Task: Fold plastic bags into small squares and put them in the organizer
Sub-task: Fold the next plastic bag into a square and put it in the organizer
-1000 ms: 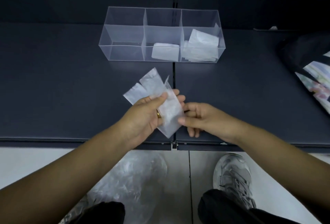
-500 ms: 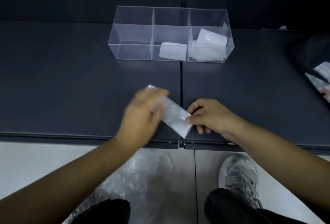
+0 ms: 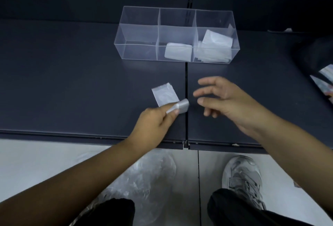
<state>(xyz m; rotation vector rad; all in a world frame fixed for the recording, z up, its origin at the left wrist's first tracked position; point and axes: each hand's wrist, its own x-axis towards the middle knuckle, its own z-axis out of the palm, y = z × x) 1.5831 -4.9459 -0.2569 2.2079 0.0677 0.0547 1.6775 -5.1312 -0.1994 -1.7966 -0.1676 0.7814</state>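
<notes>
A folded strip of translucent plastic bag [image 3: 164,95] lies on the dark shelf [image 3: 72,81]. My left hand [image 3: 156,119] pinches the strip's near end, which is curled up over its far part. My right hand [image 3: 221,97] hovers just right of it, fingers spread and holding nothing. The clear organizer [image 3: 140,33] stands at the back with three compartments. Its left one holds nothing, the middle one holds a folded bag [image 3: 178,50], and the right one holds several folded bags [image 3: 214,47].
A seam [image 3: 186,81] splits the shelf under the bag's right edge. A dark bag with printed packets [image 3: 324,74] lies at the right edge. Loose clear plastic [image 3: 144,177] lies on the pale floor below, beside my shoe [image 3: 243,177].
The bag was held in the air in both hands, then laid flat on the shelf. My right hand has let go of its near end and my left hand now lifts that end.
</notes>
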